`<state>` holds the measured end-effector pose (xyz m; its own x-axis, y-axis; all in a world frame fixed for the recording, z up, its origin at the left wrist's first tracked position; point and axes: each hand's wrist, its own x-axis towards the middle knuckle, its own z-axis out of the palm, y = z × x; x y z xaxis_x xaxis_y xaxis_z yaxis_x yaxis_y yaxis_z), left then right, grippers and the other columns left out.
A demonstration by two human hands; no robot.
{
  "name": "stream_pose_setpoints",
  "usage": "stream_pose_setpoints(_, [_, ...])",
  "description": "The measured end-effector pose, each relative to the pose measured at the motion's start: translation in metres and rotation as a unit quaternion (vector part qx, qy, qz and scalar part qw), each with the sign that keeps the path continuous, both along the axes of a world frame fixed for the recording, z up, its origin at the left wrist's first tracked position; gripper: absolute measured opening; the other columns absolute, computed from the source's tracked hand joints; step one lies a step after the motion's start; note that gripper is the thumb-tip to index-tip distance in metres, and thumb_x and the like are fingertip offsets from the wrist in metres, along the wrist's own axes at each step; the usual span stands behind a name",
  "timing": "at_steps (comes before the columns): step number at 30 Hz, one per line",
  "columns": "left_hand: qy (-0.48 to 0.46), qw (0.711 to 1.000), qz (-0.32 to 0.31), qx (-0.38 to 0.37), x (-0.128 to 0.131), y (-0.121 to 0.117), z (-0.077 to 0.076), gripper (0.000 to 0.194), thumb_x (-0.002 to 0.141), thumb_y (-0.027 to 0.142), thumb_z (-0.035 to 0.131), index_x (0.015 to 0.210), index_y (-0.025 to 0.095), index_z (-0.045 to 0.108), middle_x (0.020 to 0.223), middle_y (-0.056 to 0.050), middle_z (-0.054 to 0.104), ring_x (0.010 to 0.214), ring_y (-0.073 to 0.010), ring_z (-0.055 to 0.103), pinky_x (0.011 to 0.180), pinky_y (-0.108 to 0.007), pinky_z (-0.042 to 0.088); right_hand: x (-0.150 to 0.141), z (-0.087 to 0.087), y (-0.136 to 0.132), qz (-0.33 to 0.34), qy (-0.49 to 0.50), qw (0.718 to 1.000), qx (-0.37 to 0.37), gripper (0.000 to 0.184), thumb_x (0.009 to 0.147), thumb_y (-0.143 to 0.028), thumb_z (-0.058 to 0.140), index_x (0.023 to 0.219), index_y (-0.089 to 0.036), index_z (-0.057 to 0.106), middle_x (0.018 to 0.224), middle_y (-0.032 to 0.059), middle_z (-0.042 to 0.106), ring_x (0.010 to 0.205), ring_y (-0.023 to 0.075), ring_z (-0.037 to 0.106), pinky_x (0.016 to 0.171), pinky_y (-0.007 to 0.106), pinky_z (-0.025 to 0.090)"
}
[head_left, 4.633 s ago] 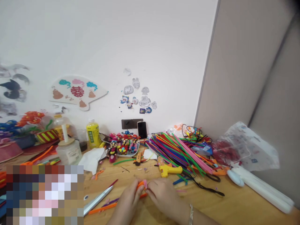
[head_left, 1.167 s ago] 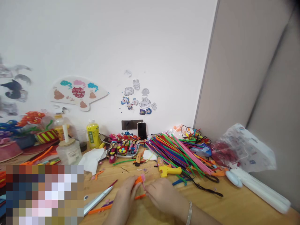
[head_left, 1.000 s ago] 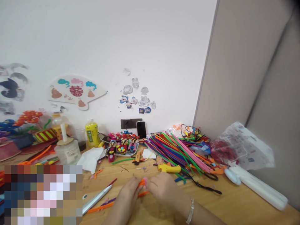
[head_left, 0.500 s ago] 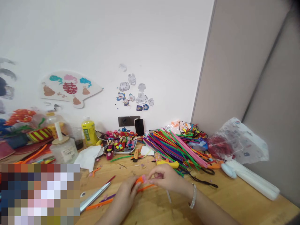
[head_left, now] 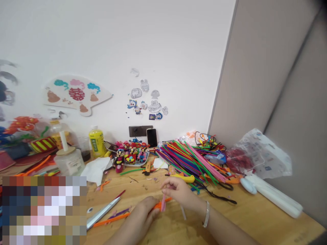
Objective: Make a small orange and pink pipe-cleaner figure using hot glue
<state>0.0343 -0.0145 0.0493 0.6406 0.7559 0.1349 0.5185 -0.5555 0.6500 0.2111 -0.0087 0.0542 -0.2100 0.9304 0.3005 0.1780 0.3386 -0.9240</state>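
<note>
Pinching a pink pipe cleaner [head_left: 163,206] near-upright in R-hand fingers [head_left: 167,183], person had L hand [head_left: 143,212] clenched on an orange pipe cleaner [head_left: 167,201] lying sideways, its end just beside the pink one, low over the desk [head_left: 255,217].

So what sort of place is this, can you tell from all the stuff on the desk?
Most likely a handicraft workspace, perhaps at home. The wooden desk holds a big heap of colored pipe cleaners, a yellow glue gun, and a plate of small fuzzy dolls.
</note>
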Motion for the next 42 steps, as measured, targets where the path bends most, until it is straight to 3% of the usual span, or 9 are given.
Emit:
stream_pose_setpoints(7, [-0.023,0.998,-0.046,0.028,-0.001,0.0,0.001,0.023,0.084,0.032,0.04,0.085,0.021,0.06,0.083,-0.003,0.064,0.078,-0.0159,0.057,0.072,-0.022,0.042,-0.004,-0.017,0.012,0.005,0.065,0.998,-0.026,0.026,0.068,-0.039,0.062,0.08,-0.016,0.058,0.06,-0.0042,0.043,0.055,0.0096,0.041,0.053,0.022,0.034])
stream_pose_setpoints(12, [-0.098,0.994,0.037,0.016,-0.003,0.004,-0.001,0.024,0.084,0.032,0.04,0.092,0.022,0.06,0.091,-0.003,0.067,0.084,-0.0171,0.058,0.076,-0.024,0.042,-0.009,-0.023,0.012,-0.005,0.039,0.999,-0.017,0.033,0.075,-0.048,0.052,0.07,-0.015,0.056,0.063,-0.0015,0.049,0.061,0.012,0.047,0.06,0.024,0.038])
stream_pose_setpoints(18, [-0.144,0.981,0.128,0.033,-0.006,0.016,-0.006,0.026,0.082,0.034,0.041,0.091,0.019,0.061,0.088,-0.006,0.068,0.081,-0.0191,0.06,0.072,-0.026,0.045,-0.017,-0.02,-0.001,0.014,-0.146,0.987,0.064,0.026,0.087,-0.029,0.037,0.076,-0.016,0.057,0.072,0.0005,0.058,0.069,0.0122,0.053,0.062,0.021,0.039])
stream_pose_setpoints(24, [-0.094,0.981,0.156,0.06,-0.007,0.02,-0.007,0.024,0.079,0.03,0.042,0.082,0.019,0.063,0.081,-0.007,0.07,0.075,-0.0211,0.062,0.07,-0.029,0.046,-0.022,-0.023,-0.006,-0.039,-0.478,0.837,0.265,0.015,0.083,-0.021,0.046,0.075,-0.015,0.058,0.069,0.003,0.063,0.059,0.0143,0.054,0.053,0.023,0.036])
stream_pose_setpoints(26, [-0.089,0.981,0.159,0.061,-0.005,0.019,-0.009,0.022,0.077,0.028,0.043,0.08,0.02,0.063,0.082,-0.007,0.07,0.076,-0.0217,0.062,0.071,-0.029,0.046,-0.023,-0.024,-0.006,-0.035,-0.506,0.792,0.34,0.016,0.084,-0.02,0.044,0.076,-0.014,0.057,0.067,0.0043,0.062,0.058,0.015,0.053,0.053,0.024,0.036])
stream_pose_setpoints(29, [-0.088,0.986,0.133,0.055,-0.003,0.017,-0.011,0.021,0.077,0.025,0.043,0.078,0.02,0.063,0.08,-0.007,0.07,0.075,-0.021,0.062,0.07,-0.028,0.046,-0.02,-0.017,-0.01,-0.039,-0.486,0.772,0.407,0.02,0.087,-0.019,0.039,0.077,-0.014,0.056,0.068,0.0051,0.061,0.06,0.0149,0.053,0.054,0.025,0.036])
stream_pose_setpoints(34, [-0.059,0.995,0.072,0.043,0.0,0.01,-0.007,0.024,0.081,0.027,0.039,0.076,0.02,0.062,0.076,-0.006,0.068,0.071,-0.0189,0.06,0.068,-0.026,0.045,-0.011,0.001,-0.014,-0.062,-0.396,0.842,0.362,0.026,0.086,-0.03,0.042,0.071,-0.015,0.058,0.066,0.0042,0.059,0.062,0.0147,0.051,0.055,0.025,0.036])
stream_pose_setpoints(39, [-0.044,0.999,0.01,0.011,-0.001,0.002,0.002,0.023,0.083,0.03,0.039,0.081,0.021,0.059,0.082,-0.002,0.066,0.077,-0.0164,0.059,0.071,-0.024,0.044,-0.005,-0.006,-0.002,-0.043,-0.206,0.967,0.142,0.021,0.076,-0.032,0.058,0.062,-0.016,0.058,0.059,-0.0011,0.056,0.059,0.0117,0.05,0.055,0.022,0.036])
stream_pose_setpoints(42, [-0.051,0.998,-0.025,-0.007,-0.002,0.0,0.006,0.022,0.083,0.032,0.04,0.084,0.022,0.06,0.087,-0.002,0.066,0.081,-0.0165,0.058,0.074,-0.024,0.044,-0.001,-0.013,0.007,0.021,-0.085,0.996,0.003,0.025,0.069,-0.038,0.063,0.064,-0.014,0.059,0.057,-0.0023,0.054,0.053,0.01,0.047,0.051,0.021,0.036])
